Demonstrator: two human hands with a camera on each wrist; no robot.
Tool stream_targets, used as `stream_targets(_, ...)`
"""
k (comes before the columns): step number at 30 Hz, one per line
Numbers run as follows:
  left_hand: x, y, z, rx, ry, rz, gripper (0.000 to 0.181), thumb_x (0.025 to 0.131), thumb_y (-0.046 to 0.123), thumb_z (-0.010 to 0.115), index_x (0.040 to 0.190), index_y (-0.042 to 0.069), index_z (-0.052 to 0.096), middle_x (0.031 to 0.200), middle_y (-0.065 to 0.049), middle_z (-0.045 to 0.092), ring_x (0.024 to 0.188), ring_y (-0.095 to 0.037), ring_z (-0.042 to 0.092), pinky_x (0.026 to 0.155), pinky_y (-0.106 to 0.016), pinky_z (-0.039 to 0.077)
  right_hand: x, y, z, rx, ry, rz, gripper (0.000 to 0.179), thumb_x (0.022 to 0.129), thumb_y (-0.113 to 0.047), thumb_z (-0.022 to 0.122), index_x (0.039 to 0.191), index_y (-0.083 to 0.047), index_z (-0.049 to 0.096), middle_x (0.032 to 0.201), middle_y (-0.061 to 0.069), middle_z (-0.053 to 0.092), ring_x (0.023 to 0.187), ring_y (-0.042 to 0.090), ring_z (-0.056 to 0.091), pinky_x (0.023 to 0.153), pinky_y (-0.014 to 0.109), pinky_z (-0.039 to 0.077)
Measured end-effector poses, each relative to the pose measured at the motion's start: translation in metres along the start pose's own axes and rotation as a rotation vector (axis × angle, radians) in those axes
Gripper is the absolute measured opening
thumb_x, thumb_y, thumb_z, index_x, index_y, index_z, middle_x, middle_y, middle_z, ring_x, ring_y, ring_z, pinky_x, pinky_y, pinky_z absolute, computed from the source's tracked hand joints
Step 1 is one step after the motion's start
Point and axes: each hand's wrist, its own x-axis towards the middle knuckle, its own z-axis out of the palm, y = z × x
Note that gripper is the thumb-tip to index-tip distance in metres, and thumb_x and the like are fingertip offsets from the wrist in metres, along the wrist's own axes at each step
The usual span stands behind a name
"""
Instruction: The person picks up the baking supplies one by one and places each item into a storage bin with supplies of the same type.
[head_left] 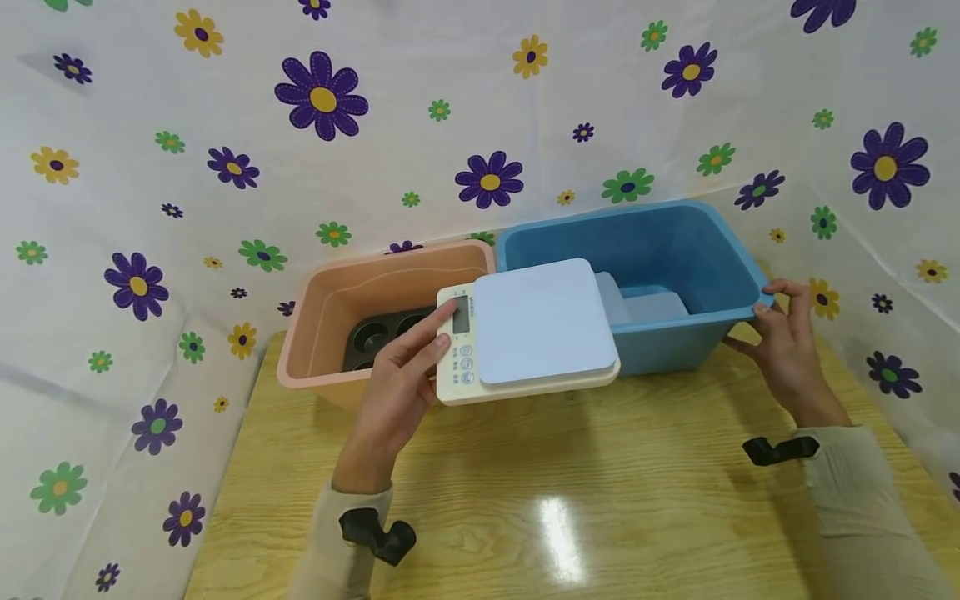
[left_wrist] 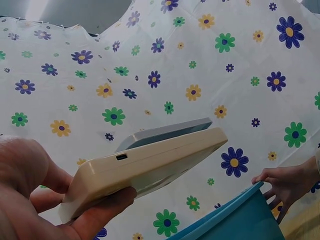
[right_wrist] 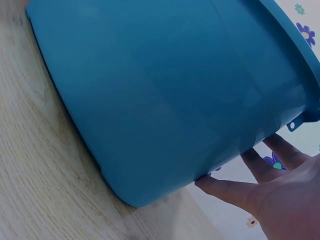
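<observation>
My left hand [head_left: 397, 387] grips a white digital kitchen scale [head_left: 546, 321] by its button end, and the scale is held in the air over the front of the blue bin [head_left: 660, 342]. In the left wrist view the scale [left_wrist: 150, 155] is seen edge-on, with the thumb and fingers on opposite faces. At the bin's right front corner, my right hand [head_left: 787, 350] holds the rim. Fingers of the right hand [right_wrist: 285, 195] touch the bin's outer wall [right_wrist: 150, 100] in the right wrist view. Pale flat-sided items [head_left: 656, 308] lie inside the bin, partly hidden by the scale.
Left of the blue bin stands an orange-pink bin [head_left: 322, 333] with a dark muffin tin [head_left: 371, 333] inside. Both bins sit on a wooden table [head_left: 480, 500]. A flower-print sheet [head_left: 420, 75] hangs behind and at both sides.
</observation>
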Motion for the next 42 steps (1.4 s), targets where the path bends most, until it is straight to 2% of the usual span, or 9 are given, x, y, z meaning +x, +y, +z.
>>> stream_targets(5, 0.011, 0.001, 0.005, -0.035, 0.004, 0.006, 0.052, 0.116, 0.011, 0.049, 0.168, 0.015, 0.046, 0.161, -0.012, 0.051, 0.113, -0.013, 0.068, 0.085, -0.021, 0.064, -0.001, 0.000, 0.001, 0.013, -0.003, -0.011, 0.032, 0.118, -0.021, 0.044, 0.147, -0.026, 0.033, 0.178, 0.021, 0.010, 0.163, 0.049, 0.021, 0.082, 0.018, 0.061)
stream_targets(10, 0.026, 0.004, 0.015, -0.072, 0.001, -0.026, 0.051, 0.116, 0.012, 0.050, 0.166, 0.018, 0.049, 0.165, -0.010, 0.050, 0.116, -0.015, 0.067, 0.089, -0.021, 0.064, -0.002, 0.001, 0.001, 0.016, -0.004, -0.015, 0.033, 0.118, -0.021, 0.043, 0.148, -0.027, 0.033, 0.180, 0.023, 0.007, 0.163, 0.048, 0.021, 0.081, 0.016, 0.061)
stream_targets(13, 0.034, 0.005, 0.022, -0.089, -0.003, -0.035, 0.050, 0.116, 0.011, 0.050, 0.165, 0.019, 0.051, 0.163, -0.011, 0.052, 0.115, -0.014, 0.071, 0.090, -0.022, 0.065, -0.001, 0.000, 0.002, -0.006, -0.001, -0.013, 0.035, 0.118, -0.022, 0.044, 0.150, -0.026, 0.032, 0.181, 0.023, 0.006, 0.164, 0.051, 0.018, 0.096, 0.041, 0.056)
stream_targets(17, 0.045, 0.005, 0.030, -0.106, -0.004, -0.051, 0.049, 0.116, 0.011, 0.051, 0.163, 0.021, 0.054, 0.163, -0.011, 0.053, 0.116, -0.015, 0.071, 0.091, -0.023, 0.065, 0.000, 0.001, 0.004, -0.037, 0.004, 0.006, 0.035, 0.118, -0.024, 0.044, 0.151, -0.027, 0.032, 0.181, 0.023, 0.008, 0.165, 0.054, 0.016, 0.100, 0.056, 0.033)
stream_targets(21, 0.056, 0.005, 0.037, -0.116, 0.010, -0.067, 0.047, 0.115, 0.012, 0.053, 0.161, 0.023, 0.057, 0.159, -0.009, 0.056, 0.111, -0.015, 0.069, 0.087, -0.021, 0.064, 0.000, 0.003, 0.004, -0.029, -0.003, 0.000, 0.035, 0.118, -0.024, 0.045, 0.150, -0.027, 0.032, 0.180, 0.022, 0.011, 0.165, 0.052, 0.018, 0.098, 0.046, 0.049)
stream_targets(25, 0.068, 0.006, 0.049, -0.078, 0.005, -0.055, 0.046, 0.115, 0.015, 0.054, 0.159, 0.028, 0.059, 0.151, -0.008, 0.061, 0.101, -0.013, 0.069, 0.078, -0.017, 0.061, -0.001, 0.003, 0.002, -0.003, 0.000, -0.016, 0.034, 0.118, -0.024, 0.044, 0.149, -0.027, 0.033, 0.178, 0.020, 0.014, 0.163, 0.046, 0.024, 0.086, 0.022, 0.058)
stream_targets(30, 0.084, 0.007, 0.062, -0.056, 0.013, -0.047, 0.044, 0.115, 0.016, 0.056, 0.156, 0.031, 0.063, 0.145, -0.004, 0.064, 0.102, -0.015, 0.065, 0.078, -0.016, 0.058, -0.002, 0.002, 0.001, 0.001, 0.002, -0.022, 0.035, 0.117, -0.024, 0.045, 0.150, -0.027, 0.033, 0.178, 0.020, 0.013, 0.162, 0.043, 0.027, 0.091, 0.030, 0.056)
stream_targets(34, 0.094, 0.004, 0.068, -0.121, 0.020, -0.063, 0.045, 0.115, 0.011, 0.054, 0.157, 0.026, 0.062, 0.138, -0.004, 0.063, 0.100, -0.017, 0.064, 0.074, -0.016, 0.057, -0.005, 0.001, 0.000, 0.048, -0.027, -0.045, 0.030, 0.118, -0.021, 0.044, 0.145, -0.025, 0.032, 0.174, 0.017, 0.016, 0.162, 0.037, 0.030, 0.088, 0.017, 0.061)
stream_targets(42, 0.109, -0.001, 0.073, -0.144, 0.051, -0.073, 0.045, 0.114, 0.010, 0.056, 0.156, 0.024, 0.063, 0.139, -0.006, 0.064, 0.096, -0.014, 0.068, 0.071, -0.017, 0.059, -0.006, 0.002, 0.001, 0.083, -0.038, -0.060, 0.025, 0.119, -0.019, 0.041, 0.142, -0.023, 0.032, 0.167, 0.011, 0.025, 0.162, 0.033, 0.033, 0.087, 0.017, 0.062)
